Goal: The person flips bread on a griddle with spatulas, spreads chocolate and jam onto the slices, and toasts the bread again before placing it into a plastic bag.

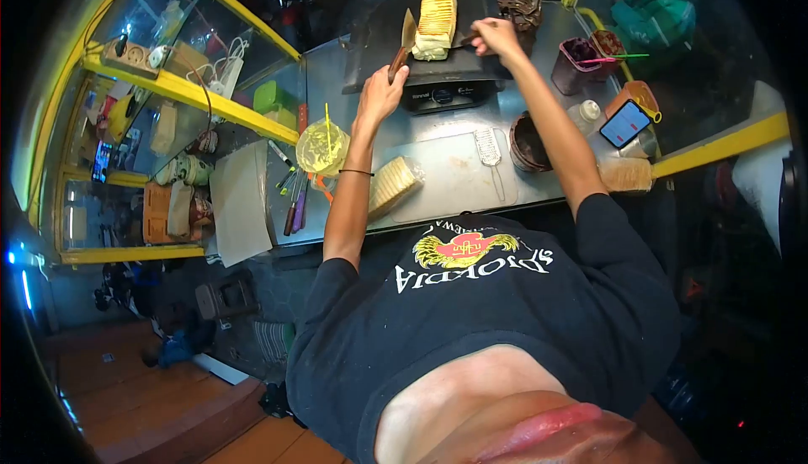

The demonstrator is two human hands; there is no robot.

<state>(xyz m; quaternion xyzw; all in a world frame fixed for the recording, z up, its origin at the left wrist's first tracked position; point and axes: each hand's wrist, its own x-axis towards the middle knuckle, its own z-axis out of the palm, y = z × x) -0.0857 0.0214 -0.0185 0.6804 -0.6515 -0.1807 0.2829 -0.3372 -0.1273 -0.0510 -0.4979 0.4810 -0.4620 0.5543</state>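
A block of toasted bread [437, 22] with browned ridges on top and a pale near end sits on the black griddle [379, 47]. My left hand [384, 92] is closed around the wooden handle of a knife [407, 33], its pointed blade alongside the bread's left side. At the bread's right near edge, my right hand [497, 37] is closed on a dark, thin tool [465, 40], mostly hidden by the fingers; I cannot tell its kind. Below the griddle's edge is the stove front [442, 96] with its knob.
A grater [488, 151] and a bagged loaf [396, 185] lie on the white cutting board [446, 169]. Left stands a yellow-smeared tub [323, 148]; right are a dark pot [528, 143], a squeeze bottle [584, 114], and a phone [627, 124]. Yellow-framed glass [210, 109] flanks the left.
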